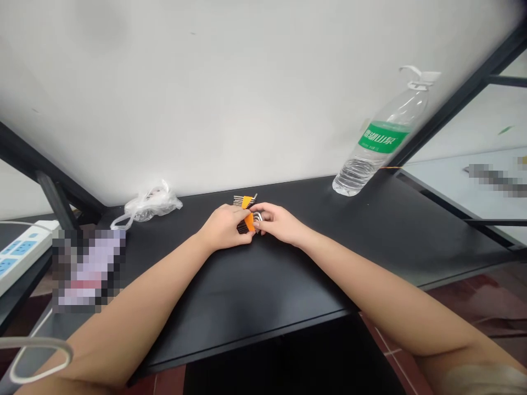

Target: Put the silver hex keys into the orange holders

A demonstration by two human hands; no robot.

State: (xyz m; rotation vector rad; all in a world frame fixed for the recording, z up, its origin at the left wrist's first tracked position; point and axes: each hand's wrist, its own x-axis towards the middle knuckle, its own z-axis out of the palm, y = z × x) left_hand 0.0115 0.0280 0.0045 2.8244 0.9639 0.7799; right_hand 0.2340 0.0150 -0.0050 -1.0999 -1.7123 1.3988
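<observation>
A hex key set in an orange holder [247, 202] is between my two hands over the middle of the black table. My left hand [226, 226] wraps round the holder from the left, its fingers closed on it. From the right, my right hand [279, 222] pinches at the bent silver ends of the hex keys [257, 217]. Straight key shafts stick out to the left of the holder at the top. Part of the holder is hidden behind my left fingers. Whether one key is apart from the others, I cannot tell.
A large water bottle [370, 151] with a green label stands at the back right. A clear plastic bag [153, 204] lies at the back left. Nearer are a blurred-out purple item [93, 269], a white power strip [24, 249] and a white cable [41, 343]. A wall [230, 99] rises behind.
</observation>
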